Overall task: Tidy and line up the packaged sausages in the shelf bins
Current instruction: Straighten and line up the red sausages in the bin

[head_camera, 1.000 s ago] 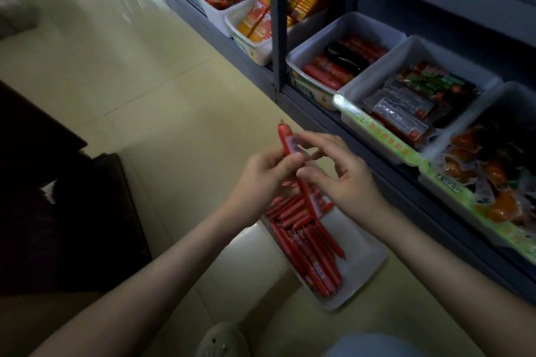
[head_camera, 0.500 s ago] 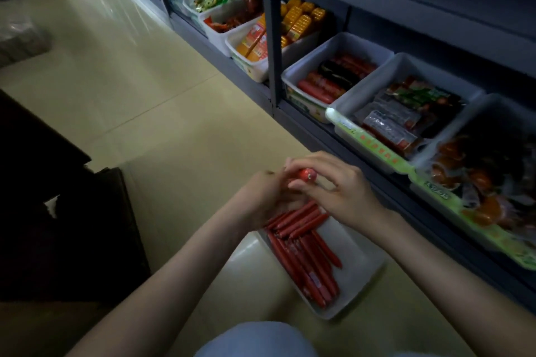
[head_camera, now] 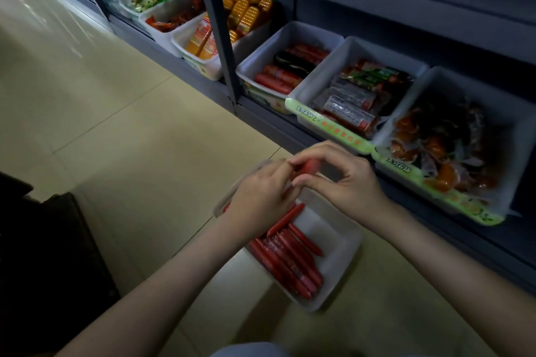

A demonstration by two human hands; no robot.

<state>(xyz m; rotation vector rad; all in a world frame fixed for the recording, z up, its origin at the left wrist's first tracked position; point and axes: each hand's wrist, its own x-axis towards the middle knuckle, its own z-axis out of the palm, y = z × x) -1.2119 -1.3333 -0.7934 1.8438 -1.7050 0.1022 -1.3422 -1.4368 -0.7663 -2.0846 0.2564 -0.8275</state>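
The right hand (head_camera: 345, 185) is pinching the red tip of 1 sausage (head_camera: 311, 166) between thumb and forefinger, while the left hand (head_camera: 258, 197) is curling round the same sausage lower down. Directly beneath both hands, more red sausages (head_camera: 293, 258) are lying side by side in a white bin (head_camera: 342, 264).

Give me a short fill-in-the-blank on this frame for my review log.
The left hand and right hand hold one ___ sausage.
The white bin below them sits on the ___.
The shelf bin beside the post holds red sausages and one ___ pack.
Missing: red; floor; black.
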